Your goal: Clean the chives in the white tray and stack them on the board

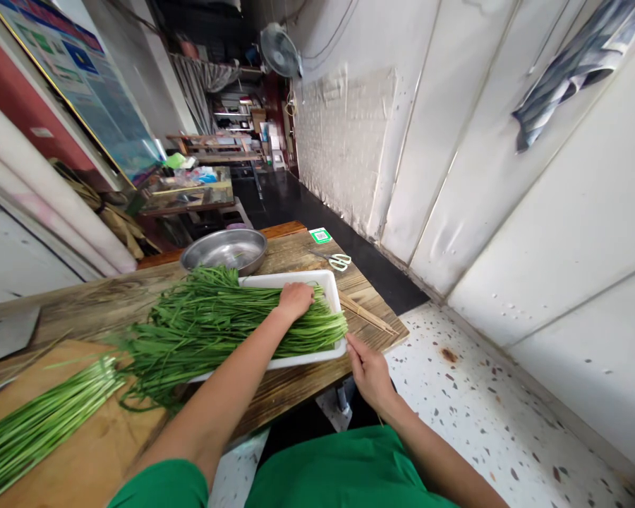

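A long heap of garlic chives (216,317) lies in a white plastic tray (296,363), leafy ends hanging over its left side and pale stem ends at the right. My left hand (296,300) rests on the stems near the far rim, its fingers curled down into them; the fingertips are partly hidden. At the tray's near right corner, my right hand (371,370) has its fingers closed by the stem ends, and what they pinch is too small to make out. More chives (47,430) lie on a wooden cutting board (100,458) at the left.
Behind the tray stands a steel basin (225,248). White-handled scissors (339,262), thin bamboo sticks (367,314) and a green QR card (320,236) lie toward the table's right edge. A cleaver blade (10,335) is at far left. A white wall (455,176) runs along the right.
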{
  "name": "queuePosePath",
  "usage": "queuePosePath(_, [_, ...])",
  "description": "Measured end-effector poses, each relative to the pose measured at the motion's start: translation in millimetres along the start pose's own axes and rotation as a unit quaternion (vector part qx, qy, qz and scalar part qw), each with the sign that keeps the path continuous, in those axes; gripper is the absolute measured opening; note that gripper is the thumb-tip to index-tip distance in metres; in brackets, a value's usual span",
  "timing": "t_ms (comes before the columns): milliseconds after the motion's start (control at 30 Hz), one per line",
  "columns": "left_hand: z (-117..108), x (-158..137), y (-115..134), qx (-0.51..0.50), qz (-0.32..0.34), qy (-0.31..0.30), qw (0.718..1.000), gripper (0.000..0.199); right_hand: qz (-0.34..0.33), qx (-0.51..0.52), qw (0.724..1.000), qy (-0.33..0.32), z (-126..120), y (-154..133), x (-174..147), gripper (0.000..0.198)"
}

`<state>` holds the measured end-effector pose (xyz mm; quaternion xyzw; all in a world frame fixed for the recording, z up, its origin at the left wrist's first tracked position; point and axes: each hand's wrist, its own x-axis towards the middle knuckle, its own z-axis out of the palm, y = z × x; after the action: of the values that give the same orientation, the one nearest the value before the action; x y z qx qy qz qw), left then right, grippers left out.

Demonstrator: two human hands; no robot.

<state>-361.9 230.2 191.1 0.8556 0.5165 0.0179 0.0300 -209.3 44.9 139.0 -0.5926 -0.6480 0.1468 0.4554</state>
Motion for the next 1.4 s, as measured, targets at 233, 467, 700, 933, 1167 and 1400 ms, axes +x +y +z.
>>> queuePosePath(233, [-1.5, -5.5, -0.8, -0.061, -0.014, 0.065, 0.996, 0.015, -0.003, -0.013, 1.000, -0.014, -5.2, -3.7, 3.6, 0.033])
queuePosePath(467, [-10.2, -9.3, 1.7, -0.309, 0.068, 0.032, 0.948, 0.027, -0.012, -0.023, 0.999, -0.042, -15.6, -11.3, 14.3, 0.032])
queuePosePath(700, [-14.7, -15.4, 8.1, -0.471, 0.061, -0.003, 0.880, 0.030, 0.000, -0.026, 0.999, -0.045, -15.3, -12.9, 16.0, 0.032])
queuePosePath(933, [-24.9, -21.6, 11.6, -0.518, 0.039, -0.045, 0.853, 0.028, 0.000, -0.020, 0.999, -0.047, -15.7, -15.0, 15.3, 0.033])
queuePosePath(1167, [-22.2, -20.1, 8.3, -0.520, 0.033, -0.044, 0.853, 0.027, -0.016, -0.033, 0.999, -0.039, -16.0, -15.5, 14.4, 0.033])
queuePosePath(1400, [-23.6, -21.6, 8.8, -0.525, 0.024, -0.036, 0.850, 0.025, -0.015, -0.022, 0.999, -0.040, -14.7, -13.5, 13.2, 0.033])
